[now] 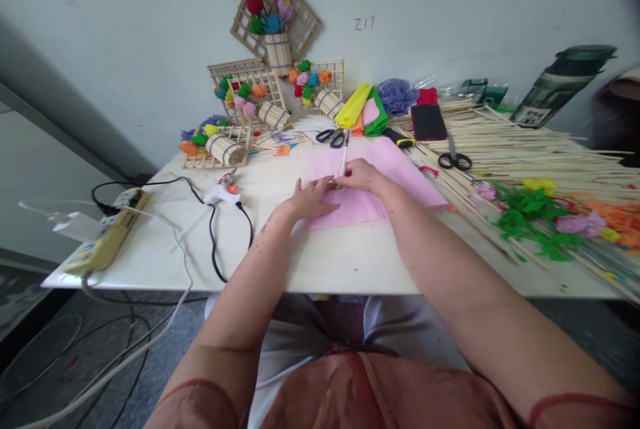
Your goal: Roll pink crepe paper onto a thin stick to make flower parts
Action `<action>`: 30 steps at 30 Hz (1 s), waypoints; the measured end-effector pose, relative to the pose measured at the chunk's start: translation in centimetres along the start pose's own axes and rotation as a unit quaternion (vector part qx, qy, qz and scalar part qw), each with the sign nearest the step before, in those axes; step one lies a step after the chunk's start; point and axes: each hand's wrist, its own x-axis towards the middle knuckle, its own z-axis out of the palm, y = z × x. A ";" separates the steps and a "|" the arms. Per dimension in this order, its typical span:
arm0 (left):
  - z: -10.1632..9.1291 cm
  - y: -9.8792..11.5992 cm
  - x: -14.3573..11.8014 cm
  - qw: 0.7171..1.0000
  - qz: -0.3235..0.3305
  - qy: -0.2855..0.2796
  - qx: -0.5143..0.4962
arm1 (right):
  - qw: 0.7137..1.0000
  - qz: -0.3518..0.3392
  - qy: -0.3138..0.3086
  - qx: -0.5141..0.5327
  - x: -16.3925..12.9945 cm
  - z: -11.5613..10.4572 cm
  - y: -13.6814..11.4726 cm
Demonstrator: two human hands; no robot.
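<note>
Head view: white counter point(350, 262) against grey wall, bamboo sticks point(525, 145) piled right. Left hand point(310, 201) flat, fingers spread on pink paper point(370, 175); right hand point(361, 175) fingers pinched, probably on pen point(344, 157).

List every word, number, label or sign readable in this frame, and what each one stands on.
"Z17" or "217", handwritten in purple on the wall; the first character is unclear.
Dark green package at the far right: a white label patch, print too blurred to read.
Yellow power strip: small markings, too small to read.
Black phone: no text visible.
Pink paper under both hands: blank.
</note>
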 end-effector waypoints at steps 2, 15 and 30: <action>0.0 0.0 0.0 1.000 -0.003 -0.001 0.002 | 1.000 0.001 0.004 -0.021 -0.1 -0.1 -0.2; 0.0 0.0 0.0 1.000 0.000 -0.001 -0.006 | 1.000 0.014 0.022 0.003 -0.1 -0.1 -0.2; 0.1 -1.0 0.3 0.996 0.019 0.006 -0.085 | 0.995 -0.018 0.004 0.101 0.3 0.6 0.8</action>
